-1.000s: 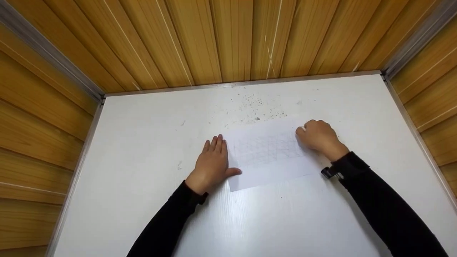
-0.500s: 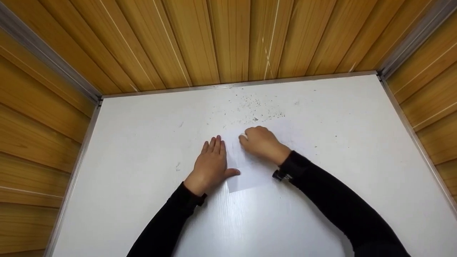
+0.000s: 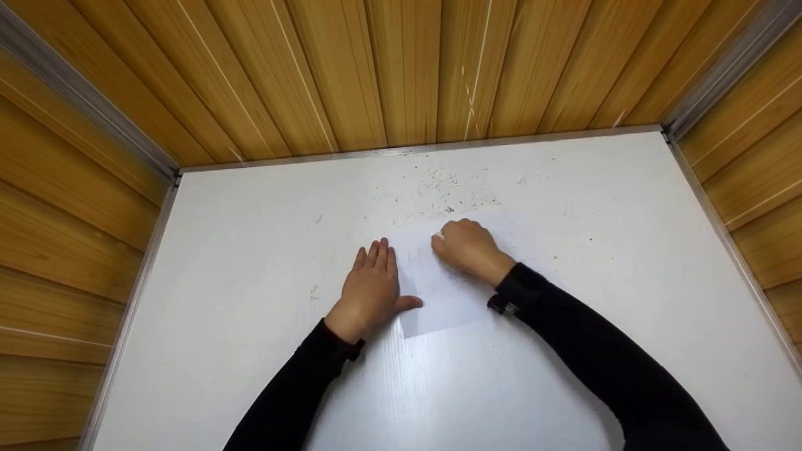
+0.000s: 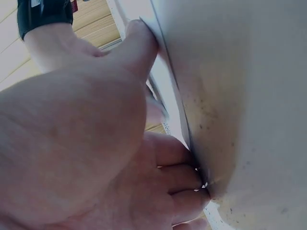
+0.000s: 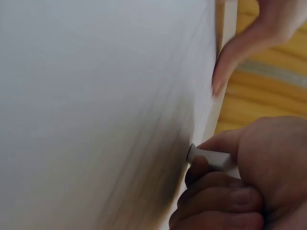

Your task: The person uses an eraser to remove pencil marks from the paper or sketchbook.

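Observation:
A sheet of white paper [image 3: 438, 310] with faint grey pencil lines lies on the white table. My left hand [image 3: 369, 291] rests flat along its left edge, fingers straight and the thumb spread onto the sheet. Over the upper middle of the paper, my right hand [image 3: 470, 247] pinches a small white eraser [image 5: 213, 159] between thumb and curled fingers. In the right wrist view the eraser's darkened tip is right at the paper, beside several pencil lines. The right hand and forearm hide the right part of the sheet.
Dark crumbs [image 3: 448, 188] lie scattered on the table [image 3: 250, 250] beyond the paper's far edge. Grey smudges mark the table left of the paper. Wood-patterned panels [image 3: 407, 75] enclose the table at the back and both sides.
My right hand has swept left with the eraser from the paper's right end, then shifted slightly back right. The pencil lines near the left look fainter. My left hand stays in place.

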`<action>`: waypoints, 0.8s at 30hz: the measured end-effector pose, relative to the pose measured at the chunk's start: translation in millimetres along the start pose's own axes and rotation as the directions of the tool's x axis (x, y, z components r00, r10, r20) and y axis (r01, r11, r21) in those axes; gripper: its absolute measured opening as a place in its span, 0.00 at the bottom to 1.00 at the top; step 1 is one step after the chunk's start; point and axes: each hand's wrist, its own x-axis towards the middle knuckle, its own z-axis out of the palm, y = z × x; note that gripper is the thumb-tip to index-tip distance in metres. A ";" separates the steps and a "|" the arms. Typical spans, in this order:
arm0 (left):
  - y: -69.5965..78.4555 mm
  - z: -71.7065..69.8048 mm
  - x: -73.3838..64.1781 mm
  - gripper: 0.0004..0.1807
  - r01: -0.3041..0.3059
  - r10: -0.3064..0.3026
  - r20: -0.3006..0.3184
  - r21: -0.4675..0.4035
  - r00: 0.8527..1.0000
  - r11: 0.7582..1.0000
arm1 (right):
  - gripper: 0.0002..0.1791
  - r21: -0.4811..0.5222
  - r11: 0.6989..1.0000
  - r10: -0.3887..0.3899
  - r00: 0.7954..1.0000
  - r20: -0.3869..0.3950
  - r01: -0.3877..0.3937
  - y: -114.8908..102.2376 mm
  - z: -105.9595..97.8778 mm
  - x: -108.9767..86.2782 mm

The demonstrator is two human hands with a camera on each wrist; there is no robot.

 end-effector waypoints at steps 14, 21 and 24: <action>-0.4 -2.9 -2.5 0.68 0.008 -0.008 0.016 -0.005 1.000 1.000 | 0.34 0.015 0.990 0.140 0.990 -0.033 -0.140 131.7 -58.0 -30.7; 0.9 -1.6 -0.5 0.68 0.000 0.000 0.001 -0.018 1.000 1.000 | 0.28 0.052 0.992 0.118 0.992 -0.048 -0.116 114.4 -56.1 -29.9; 0.6 -1.9 0.7 0.68 0.001 -0.001 -0.006 -0.010 1.000 1.000 | 0.26 0.079 0.994 0.071 0.997 -0.021 -0.069 93.0 -52.2 -27.7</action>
